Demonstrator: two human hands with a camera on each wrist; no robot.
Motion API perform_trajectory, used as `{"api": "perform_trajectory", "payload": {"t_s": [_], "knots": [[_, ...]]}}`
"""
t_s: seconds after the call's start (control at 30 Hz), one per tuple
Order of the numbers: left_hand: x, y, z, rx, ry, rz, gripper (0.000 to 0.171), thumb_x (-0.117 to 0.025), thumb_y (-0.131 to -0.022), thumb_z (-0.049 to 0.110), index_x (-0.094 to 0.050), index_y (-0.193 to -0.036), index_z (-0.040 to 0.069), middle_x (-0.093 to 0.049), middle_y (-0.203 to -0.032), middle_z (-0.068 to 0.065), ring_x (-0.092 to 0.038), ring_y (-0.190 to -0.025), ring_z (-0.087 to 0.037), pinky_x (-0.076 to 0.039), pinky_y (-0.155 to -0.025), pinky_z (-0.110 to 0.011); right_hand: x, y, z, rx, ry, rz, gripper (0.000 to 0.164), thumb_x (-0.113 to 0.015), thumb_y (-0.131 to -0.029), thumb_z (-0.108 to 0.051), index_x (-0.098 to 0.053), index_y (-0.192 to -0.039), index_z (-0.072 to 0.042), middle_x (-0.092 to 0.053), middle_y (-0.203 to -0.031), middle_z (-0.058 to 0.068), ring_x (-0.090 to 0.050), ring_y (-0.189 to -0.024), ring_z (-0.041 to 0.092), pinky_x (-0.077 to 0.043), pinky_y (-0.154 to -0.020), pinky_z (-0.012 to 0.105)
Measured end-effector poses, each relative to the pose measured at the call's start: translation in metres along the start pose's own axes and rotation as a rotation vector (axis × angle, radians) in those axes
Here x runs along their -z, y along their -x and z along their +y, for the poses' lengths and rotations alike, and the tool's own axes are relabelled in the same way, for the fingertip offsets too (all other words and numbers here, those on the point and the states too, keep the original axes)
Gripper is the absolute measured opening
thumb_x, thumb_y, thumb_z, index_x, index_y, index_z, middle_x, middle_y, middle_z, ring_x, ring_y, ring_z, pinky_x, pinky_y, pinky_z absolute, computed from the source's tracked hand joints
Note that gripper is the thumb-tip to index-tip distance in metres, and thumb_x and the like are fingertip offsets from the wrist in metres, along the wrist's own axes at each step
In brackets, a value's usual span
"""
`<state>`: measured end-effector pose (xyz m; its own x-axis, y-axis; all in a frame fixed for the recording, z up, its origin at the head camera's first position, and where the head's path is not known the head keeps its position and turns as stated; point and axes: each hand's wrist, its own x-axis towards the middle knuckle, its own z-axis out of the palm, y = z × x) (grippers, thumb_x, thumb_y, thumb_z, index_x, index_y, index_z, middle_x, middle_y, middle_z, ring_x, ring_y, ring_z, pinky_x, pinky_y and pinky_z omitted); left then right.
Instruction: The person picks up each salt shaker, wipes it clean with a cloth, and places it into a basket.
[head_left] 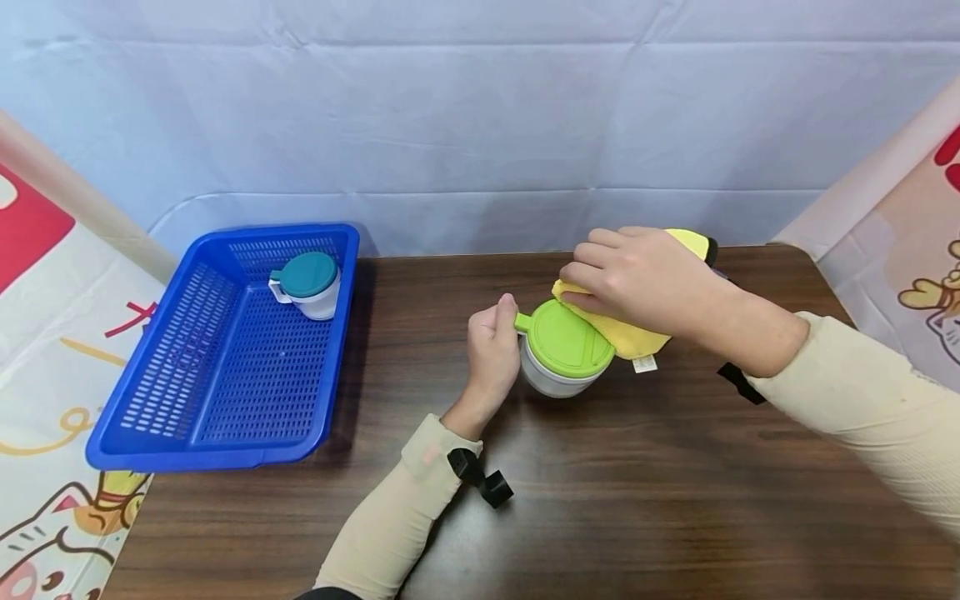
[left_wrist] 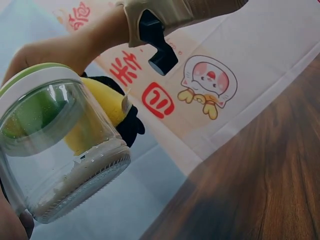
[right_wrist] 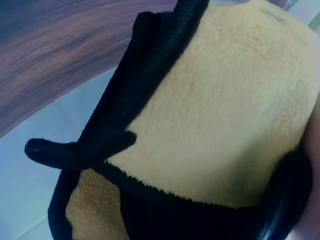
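My left hand (head_left: pixel 493 354) grips the handle of a glass seasoning jar with a light green lid (head_left: pixel 572 340), thumb up beside the lid's tab. In the left wrist view the clear jar (left_wrist: pixel 60 150) is lifted off the table, with pale contents at its base. My right hand (head_left: pixel 648 283) holds a yellow cloth (head_left: pixel 637 336) with black edging, pressed on the right side of the green lid. The cloth (right_wrist: pixel 220 110) fills most of the right wrist view and hides the fingers there.
At the left a blue plastic basket (head_left: pixel 217 457) stands on the brown wooden table (head_left: pixel 645 517). Inside, near its back right corner, is a second jar with a teal lid (head_left: pixel 309 275). A pale cloth backdrop (head_left: pixel 465 125) rises behind the table.
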<state>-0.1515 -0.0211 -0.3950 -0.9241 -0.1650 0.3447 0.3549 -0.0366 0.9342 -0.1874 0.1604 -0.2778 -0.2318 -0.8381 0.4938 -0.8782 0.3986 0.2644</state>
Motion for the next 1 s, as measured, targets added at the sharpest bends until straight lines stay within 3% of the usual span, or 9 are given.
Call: {"api": "perform_trajectory", "payload": {"t_s": [0.37,0.73,0.87,1.0], "knots": [[0.000,0.001,-0.001,0.042,-0.014,0.017,0.055,-0.046,-0.105,0.010,-0.037,-0.051,0.000,-0.029,-0.052,0.007,-0.028,-0.050,-0.008,-0.020,-0.049,-0.023,-0.005,0.011,0.010,-0.010,-0.005,-0.017,0.015,-0.081,-0.083,-0.014,-0.069,-0.088,-0.005,-0.056,-0.072,0.002,-0.048,-0.064,0.020,-0.042,-0.051,0.031],[0.001,-0.002,0.000,0.032,0.006,0.027,0.055,-0.046,-0.105,0.009,-0.036,-0.051,0.003,-0.028,-0.052,0.008,-0.026,-0.051,-0.009,-0.020,-0.050,-0.024,-0.013,0.023,0.015,-0.006,0.042,-0.007,0.017,-0.076,-0.086,-0.018,-0.067,-0.087,-0.003,-0.055,-0.071,0.004,-0.048,-0.062,0.022,-0.037,-0.050,0.031],[0.003,-0.004,-0.001,0.014,0.017,0.040,0.054,-0.045,-0.104,0.009,-0.036,-0.051,0.004,-0.028,-0.053,0.008,-0.026,-0.051,-0.009,-0.020,-0.050,-0.024,-0.017,0.027,0.014,-0.051,0.028,0.023,0.021,-0.068,-0.094,-0.025,-0.069,-0.089,-0.005,-0.057,-0.073,0.004,-0.051,-0.063,0.023,-0.041,-0.049,0.033],[0.006,-0.005,-0.003,0.010,0.010,0.048,0.053,-0.044,-0.104,0.009,-0.034,-0.052,0.008,-0.026,-0.053,0.009,-0.024,-0.051,-0.009,-0.018,-0.049,-0.024,-0.017,0.035,0.012,-0.138,-0.010,0.050,0.039,-0.052,-0.106,-0.039,-0.070,-0.091,-0.008,-0.058,-0.074,0.002,-0.052,-0.063,0.022,-0.042,-0.048,0.036]]}}
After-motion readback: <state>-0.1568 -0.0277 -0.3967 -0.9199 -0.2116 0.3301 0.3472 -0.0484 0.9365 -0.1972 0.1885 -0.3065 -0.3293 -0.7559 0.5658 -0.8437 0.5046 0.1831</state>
